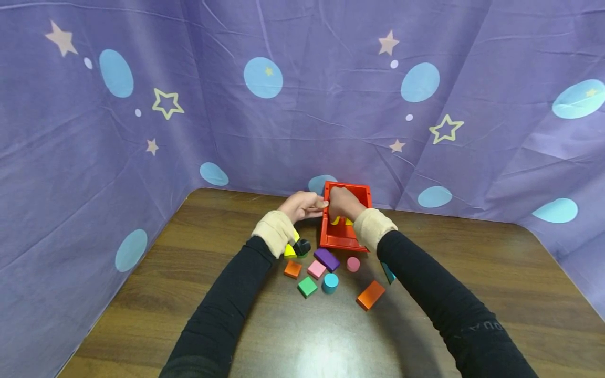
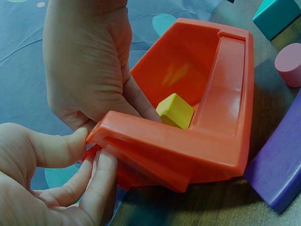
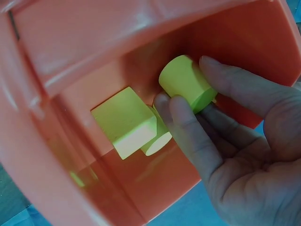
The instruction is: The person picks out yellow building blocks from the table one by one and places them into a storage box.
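Red box [image 1: 347,242] sits open side up on the table [image 1: 179,252], at the far edge by the curtain [image 1: 302,142]. Our left hand [image 1: 302,206] pinches its left wall, grip clamped between thumb and fingers. Our right hand [image 1: 344,203] is inside the box, grip closed around a yellow cylinder [image 3: 183,80]. Next to that we've got a yellow cube [image 3: 124,122] touching a second yellow cylinder [image 3: 159,139], partly hidden. Nearer us on the table: purple block [image 1: 326,259], pink cylinder [image 1: 353,264], green block [image 1: 307,287], blue cylinder [image 1: 330,283].
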The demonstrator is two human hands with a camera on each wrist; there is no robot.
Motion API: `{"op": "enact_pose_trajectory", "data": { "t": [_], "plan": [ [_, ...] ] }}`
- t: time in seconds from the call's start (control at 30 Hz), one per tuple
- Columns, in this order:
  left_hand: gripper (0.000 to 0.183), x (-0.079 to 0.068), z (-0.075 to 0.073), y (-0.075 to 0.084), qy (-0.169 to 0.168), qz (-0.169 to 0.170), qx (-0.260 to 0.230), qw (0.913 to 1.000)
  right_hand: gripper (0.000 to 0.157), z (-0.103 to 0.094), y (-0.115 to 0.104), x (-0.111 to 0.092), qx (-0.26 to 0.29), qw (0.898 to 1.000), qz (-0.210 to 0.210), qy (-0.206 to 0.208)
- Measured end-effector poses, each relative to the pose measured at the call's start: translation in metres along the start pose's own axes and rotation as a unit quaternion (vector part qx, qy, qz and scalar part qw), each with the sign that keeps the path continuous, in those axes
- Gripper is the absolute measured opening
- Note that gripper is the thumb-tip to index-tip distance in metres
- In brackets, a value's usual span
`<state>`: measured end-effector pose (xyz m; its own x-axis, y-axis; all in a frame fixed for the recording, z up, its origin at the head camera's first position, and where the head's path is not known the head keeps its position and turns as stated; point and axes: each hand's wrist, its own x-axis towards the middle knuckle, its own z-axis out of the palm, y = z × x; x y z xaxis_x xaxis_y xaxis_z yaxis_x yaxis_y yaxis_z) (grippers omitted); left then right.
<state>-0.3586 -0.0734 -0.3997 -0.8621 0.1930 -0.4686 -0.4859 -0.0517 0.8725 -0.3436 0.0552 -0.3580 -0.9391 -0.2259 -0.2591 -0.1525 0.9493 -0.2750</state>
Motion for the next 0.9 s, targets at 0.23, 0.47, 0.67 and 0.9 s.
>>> {"op": "enact_pose_trajectory", "data": {
  "t": [0.23,0.47,0.67,0.9],
  "plan": [
    [0.046,-0.026,0.008,0.007,0.014,-0.012,0.01,0.9998,0.024,0.003,0.001,-0.002,0.008,1.0,0.0,-0.006],
    [0.045,-0.029,0.007,0.007,-0.001,-0.007,0.012,0.9999,0.028,0.002,0.002,-0.008,0.001,1.0,-0.019,0.004],
    [0.044,-0.027,0.007,0.007,0.004,-0.004,0.015,0.9999,0.029,0.003,0.002,-0.008,-0.002,1.0,-0.02,0.006],
    [0.046,-0.028,0.007,0.008,0.005,-0.003,0.01,0.9999,0.031,0.003,0.001,-0.008,-0.002,1.0,-0.016,0.011]
  ]
}}
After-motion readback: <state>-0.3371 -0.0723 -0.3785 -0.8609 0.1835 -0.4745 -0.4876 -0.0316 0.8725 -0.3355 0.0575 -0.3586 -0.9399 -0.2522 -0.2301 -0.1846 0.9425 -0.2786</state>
